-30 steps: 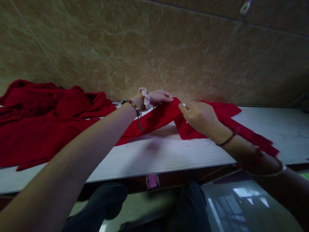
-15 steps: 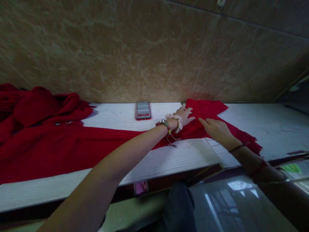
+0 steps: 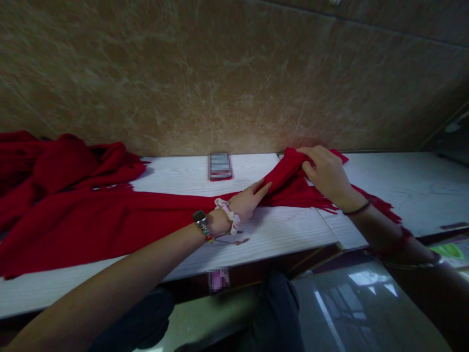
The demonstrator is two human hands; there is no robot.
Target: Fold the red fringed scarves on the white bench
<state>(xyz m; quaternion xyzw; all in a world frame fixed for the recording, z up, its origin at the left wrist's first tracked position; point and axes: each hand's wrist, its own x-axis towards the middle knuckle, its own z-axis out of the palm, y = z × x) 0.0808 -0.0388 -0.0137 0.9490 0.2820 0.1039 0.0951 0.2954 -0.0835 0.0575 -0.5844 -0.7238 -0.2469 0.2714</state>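
Observation:
A long red fringed scarf (image 3: pixel 157 205) lies lengthwise over a white wood-grain surface, folded over itself at its right part. My right hand (image 3: pixel 326 173) pinches the folded cloth near the wall, its fingertips closed on the upper edge. Further left, my left hand (image 3: pixel 249 200) rests on the scarf's near edge with fingers stretched out and slightly apart. Loose fringe hangs out just below my right hand. A scrunchie (image 3: pixel 229 215) and a watch (image 3: pixel 200 219) are on my left wrist.
More red cloth (image 3: pixel 73 161) lies heaped at the left against the brown marbled wall (image 3: pixel 220 73). A phone-like flat object (image 3: pixel 220 166), blurred out, sits beyond the scarf. Below the surface's front edge are my knees (image 3: pixel 278 308) and, at right, a glossy panel (image 3: pixel 340 303).
My left hand has slid left and nearer along the scarf. My right hand has moved up towards the wall and taken hold of the cloth, which is now folded over there.

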